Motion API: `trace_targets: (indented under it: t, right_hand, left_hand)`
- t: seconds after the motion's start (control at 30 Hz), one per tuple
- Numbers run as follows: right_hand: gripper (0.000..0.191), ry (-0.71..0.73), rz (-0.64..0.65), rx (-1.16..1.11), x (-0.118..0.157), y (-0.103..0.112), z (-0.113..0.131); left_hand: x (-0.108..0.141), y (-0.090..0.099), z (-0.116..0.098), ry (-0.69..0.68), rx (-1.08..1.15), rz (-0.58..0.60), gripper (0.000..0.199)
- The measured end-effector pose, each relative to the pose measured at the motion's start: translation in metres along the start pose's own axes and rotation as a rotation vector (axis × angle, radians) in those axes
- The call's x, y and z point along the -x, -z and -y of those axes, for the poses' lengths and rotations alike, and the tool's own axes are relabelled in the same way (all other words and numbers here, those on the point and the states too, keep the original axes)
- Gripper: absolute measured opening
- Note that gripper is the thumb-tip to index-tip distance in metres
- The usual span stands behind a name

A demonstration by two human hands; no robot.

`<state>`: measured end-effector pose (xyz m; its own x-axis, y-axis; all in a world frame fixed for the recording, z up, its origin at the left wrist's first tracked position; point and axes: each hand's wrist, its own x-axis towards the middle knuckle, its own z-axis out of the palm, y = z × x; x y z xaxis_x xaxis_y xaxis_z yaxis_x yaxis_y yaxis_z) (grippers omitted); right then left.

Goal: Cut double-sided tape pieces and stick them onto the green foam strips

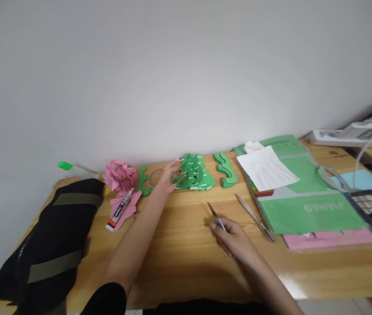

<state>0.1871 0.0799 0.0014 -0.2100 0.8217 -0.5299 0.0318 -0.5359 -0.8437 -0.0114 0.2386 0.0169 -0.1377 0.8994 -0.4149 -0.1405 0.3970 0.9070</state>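
Observation:
My left hand (172,174) is stretched to the back of the table, its fingers closed on a curved green paper cutout (182,175). Beside it is a pile of green paper cutouts (205,180) marked with short white strips. My right hand (233,238) grips what looks like a pair of scissors (216,215), dark pointed tip up and away from me; the fingers hide most of the handles. A stack of wavy green cutouts (227,171) lies right of the pile. Left of my left hand are a ring-shaped roll (154,177) and another green cutout (143,186).
Pink paper flowers (120,176) and a glue tube (119,212) on pink paper (133,204) lie at left, by a black cloth item (64,232). A pen (254,216), white tissue (267,168), green folder (313,210) and power strip (343,135) are at right.

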Motion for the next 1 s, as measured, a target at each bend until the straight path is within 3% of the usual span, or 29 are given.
trace_targets:
  t: [0.17, 0.37, 0.53, 0.63, 0.7, 0.87, 1.0]
  right_hand:
    - [0.046, -0.005, 0.0, 0.016, 0.001, 0.0, 0.004]
    - [0.048, 0.017, 0.009, 0.033, 0.001, 0.0, 0.003]
    - [0.048, 0.032, 0.0, 0.04, 0.002, 0.002, -0.003]
    - [0.047, 0.027, 0.003, 0.046, 0.0, 0.003, -0.006]
    - [0.046, 0.015, 0.002, 0.063, -0.001, 0.004, -0.007]
    - [0.048, 0.015, -0.01, 0.106, 0.0, 0.002, -0.003]
    - [0.05, 0.011, -0.047, 0.109, 0.003, 0.001, -0.003]
  left_hand:
    - [-0.001, -0.006, 0.009, -0.102, -0.302, -0.06, 0.037]
    - [0.015, 0.0, 0.001, -0.363, -0.75, -0.209, 0.055]
    - [0.038, 0.049, -0.014, -0.48, -1.031, -0.298, 0.054]
    - [0.053, 0.085, -0.015, -0.502, -1.174, -0.26, 0.055]
    - [0.061, 0.099, -0.01, -0.516, -1.262, -0.194, 0.058]
    - [0.064, 0.093, 0.011, -0.576, -1.436, -0.089, 0.053]
    - [0.061, 0.085, 0.016, -0.603, -1.501, -0.144, 0.051]
